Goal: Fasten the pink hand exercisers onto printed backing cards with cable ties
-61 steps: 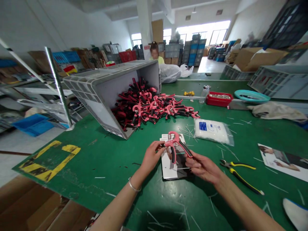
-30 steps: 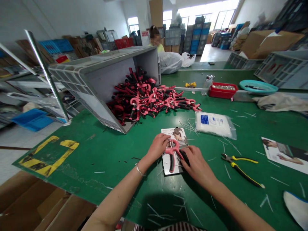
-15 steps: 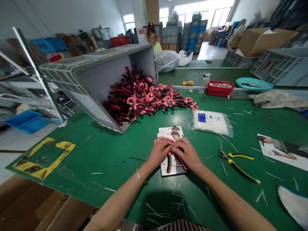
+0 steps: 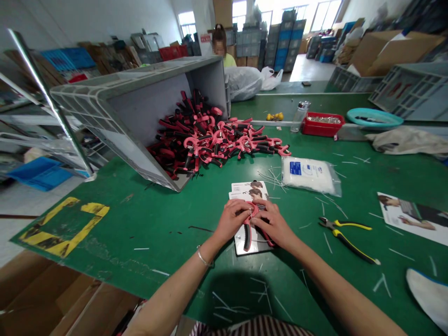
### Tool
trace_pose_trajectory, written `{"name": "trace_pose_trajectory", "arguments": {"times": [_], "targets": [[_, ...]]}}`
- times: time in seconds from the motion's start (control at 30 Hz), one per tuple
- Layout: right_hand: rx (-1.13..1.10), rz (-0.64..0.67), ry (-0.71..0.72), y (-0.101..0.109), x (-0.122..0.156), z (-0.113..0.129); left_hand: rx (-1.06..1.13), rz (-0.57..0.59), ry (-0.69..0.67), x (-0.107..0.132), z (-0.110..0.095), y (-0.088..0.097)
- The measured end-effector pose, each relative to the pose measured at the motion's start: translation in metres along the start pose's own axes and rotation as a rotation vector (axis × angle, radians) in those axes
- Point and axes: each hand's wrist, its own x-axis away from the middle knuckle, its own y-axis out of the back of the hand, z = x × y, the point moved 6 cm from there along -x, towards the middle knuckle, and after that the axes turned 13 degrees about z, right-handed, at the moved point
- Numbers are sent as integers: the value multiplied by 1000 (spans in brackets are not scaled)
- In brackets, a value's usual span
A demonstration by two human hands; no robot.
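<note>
A pink and black hand gripper [image 4: 249,229] lies on a white printed card [image 4: 250,192] on the green table [image 4: 147,224]. My left hand [image 4: 233,219] pinches its pink top from the left. My right hand [image 4: 275,224] presses on the top and the right handle. The fingers of both hands are closed over the gripper's spring end, which they hide. A second card peeks out under the first one.
A grey crate [image 4: 115,107] lies tipped over with a pile of hand grippers [image 4: 213,135] spilling out. A bag of white ties [image 4: 310,175], yellow-handled pliers [image 4: 348,235], a leaflet [image 4: 413,217], a red tray [image 4: 324,123] and a teal bowl [image 4: 374,116] lie right. A person [image 4: 221,45] sits far back.
Two seconds ago I held the hand gripper up above the card. I lowered it onto the card and both hands closed in on its top end.
</note>
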Motion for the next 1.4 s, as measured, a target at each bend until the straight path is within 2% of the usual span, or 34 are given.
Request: {"name": "trace_pose_trajectory", "arguments": {"times": [0.23,0.4,0.5,0.6,0.7,0.83,0.9,0.93,1.0,1.1,1.17,1.23,1.3,1.4], "targets": [[-60,-49,-19,1,-1,-1,-55,6,-34,6,-3,-2],[-109,-53,-2,2,-1,-2,-20,127,-12,8,-2,2],[-159,-13,40,3,-2,-4,-32,58,39,7,-11,10],[-191,-26,5,3,-3,-8,-113,-51,38,13,-28,10],[-208,-70,-50,-1,-3,-9,-233,-58,-17,27,-44,-6],[-170,-107,-61,-7,-4,-7,-538,185,-143,48,-55,-45],[-160,-109,-54,-6,-4,-6,-621,280,-168,55,-56,-54],[-153,-110,-48,-4,-2,-4,-623,291,-161,58,-57,-53],[-116,-104,-22,5,4,3,-584,222,-101,63,-58,-39],[11,52,57,12,20,26,-539,56,96,75,-50,-11],[144,204,101,8,33,42,-534,74,201,84,-41,-4],[272,282,111,2,42,54,-508,141,225,89,-34,-7],[329,300,103,-5,46,58,-463,159,222,91,-32,-9],[243,269,65,-10,46,54,-382,176,226,91,-30,-8]]}}
